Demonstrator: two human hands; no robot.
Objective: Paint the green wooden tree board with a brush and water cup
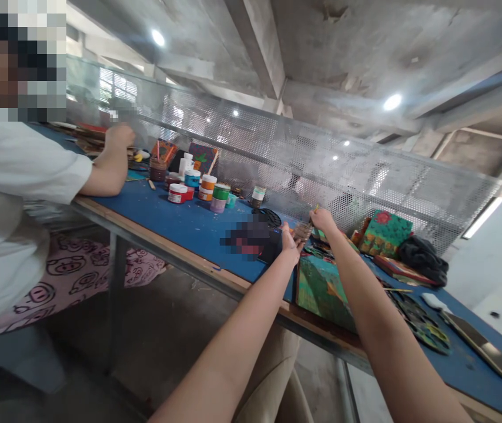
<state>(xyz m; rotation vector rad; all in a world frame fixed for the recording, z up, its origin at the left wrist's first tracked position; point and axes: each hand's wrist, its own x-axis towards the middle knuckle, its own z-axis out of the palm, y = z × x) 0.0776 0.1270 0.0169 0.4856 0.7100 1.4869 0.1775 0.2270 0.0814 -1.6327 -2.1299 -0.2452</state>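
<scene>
My left hand [291, 241] is wrapped around a small clear jar [303, 232] of brownish liquid. My right hand [324, 221] pinches a thin paintbrush [316, 209] just above the jar; its lower end runs toward the jar's mouth, and whether the tip is inside is too small to tell. Below both hands a green painted board [321, 289] lies at the table's near edge, partly covered by my right forearm. To the left of the jar are a black round palette [269, 217] and a dark object with a blurred-out patch.
Several paint pots [207, 187] and a white bottle [185, 164] stand on the blue table [158, 217]. At right are a stained palette [429, 326], a phone [484, 346], a dark cloth [422, 258] and a flower painting [385, 232]. Another person [17, 194] sits at left. A perforated metal screen [242, 147] runs behind.
</scene>
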